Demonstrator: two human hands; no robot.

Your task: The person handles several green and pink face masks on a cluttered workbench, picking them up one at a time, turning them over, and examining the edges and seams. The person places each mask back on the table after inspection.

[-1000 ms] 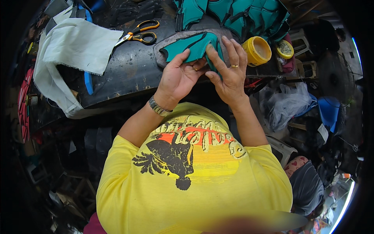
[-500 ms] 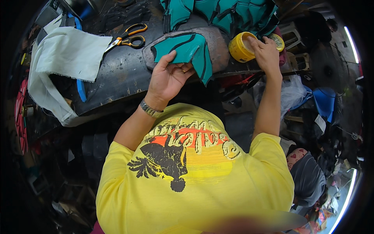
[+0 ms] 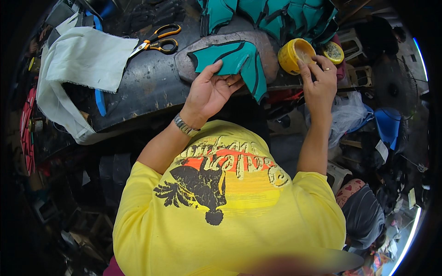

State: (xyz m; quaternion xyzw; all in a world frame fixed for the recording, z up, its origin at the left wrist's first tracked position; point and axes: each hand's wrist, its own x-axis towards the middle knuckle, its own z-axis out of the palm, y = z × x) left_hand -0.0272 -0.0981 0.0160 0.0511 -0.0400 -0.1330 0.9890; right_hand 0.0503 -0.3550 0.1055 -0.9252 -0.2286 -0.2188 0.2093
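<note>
My left hand [image 3: 214, 89] grips a teal, fabric-like piece [image 3: 232, 57] with black trim, thumb on top and fingers underneath. The piece is bent, one flap hanging down to the right over the table's near edge. Beneath it lies a flat grey-brown slab [image 3: 184, 66]. My right hand [image 3: 320, 83] is at the near-right side of a yellow jar [image 3: 288, 57], fingers apart, with the fingertips by the rim. The jar is uncovered and tilted, with pale stuff inside. Its round yellow lid [image 3: 333, 53] rests just right of it.
Orange-and-black scissors [image 3: 159, 40] lie on the dark table [image 3: 147, 87], left of the slab. White cloth [image 3: 87, 60] drapes over the table's left side. More teal pieces [image 3: 276, 18] are piled at the back. A clear plastic bag [image 3: 345, 115] is below the table at right.
My right hand has drawn back from inside the jar's mouth toward its near-right rim, uncovering the lid. My left hand still holds the teal piece. The whole view has shifted slightly.
</note>
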